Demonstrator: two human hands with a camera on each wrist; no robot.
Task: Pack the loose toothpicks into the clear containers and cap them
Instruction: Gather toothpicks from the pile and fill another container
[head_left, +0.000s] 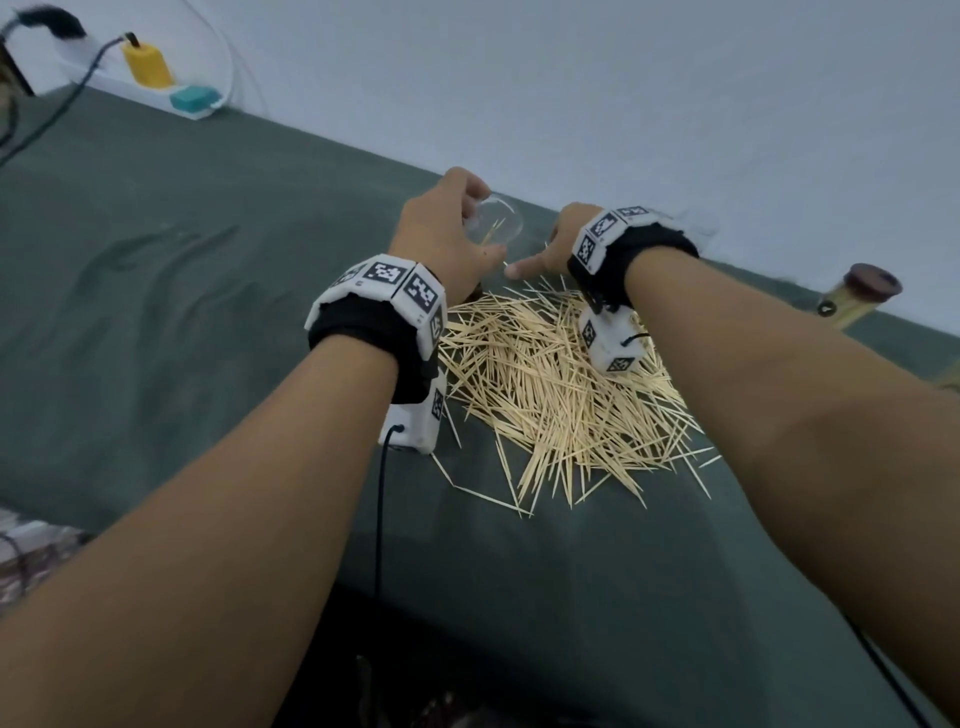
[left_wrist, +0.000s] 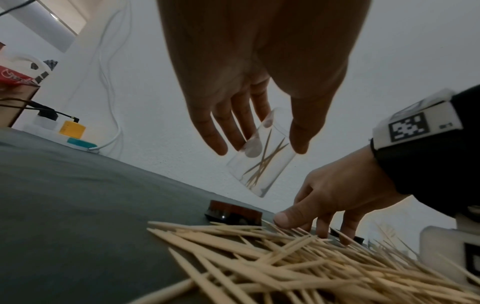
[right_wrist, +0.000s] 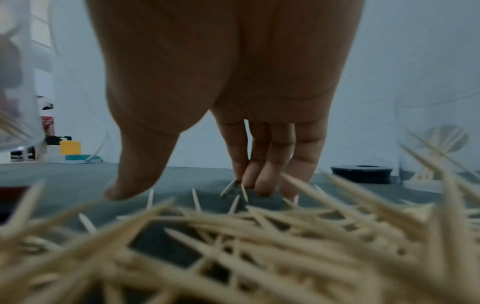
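Observation:
My left hand (head_left: 467, 218) grips a clear container (head_left: 501, 223) and holds it tilted above the green cloth; a few toothpicks (left_wrist: 262, 164) lie inside it. In the left wrist view, the fingers and thumb of the left hand (left_wrist: 259, 148) wrap the container (left_wrist: 270, 176). A big pile of loose toothpicks (head_left: 561, 395) lies between my forearms. My right hand (head_left: 540, 254) reaches down at the pile's far edge. Its fingertips (right_wrist: 259, 185) touch a few toothpicks on the cloth and its thumb is spread apart. A dark cap (left_wrist: 233, 214) lies just beyond the pile.
A second clear container (right_wrist: 439, 148) with toothpicks stands at the right beside another dark cap (right_wrist: 362, 173). A capped tube (head_left: 857, 299) lies at the far right by the wall. A power strip with a yellow plug (head_left: 148, 65) sits at the back left. The wall runs close behind the hands.

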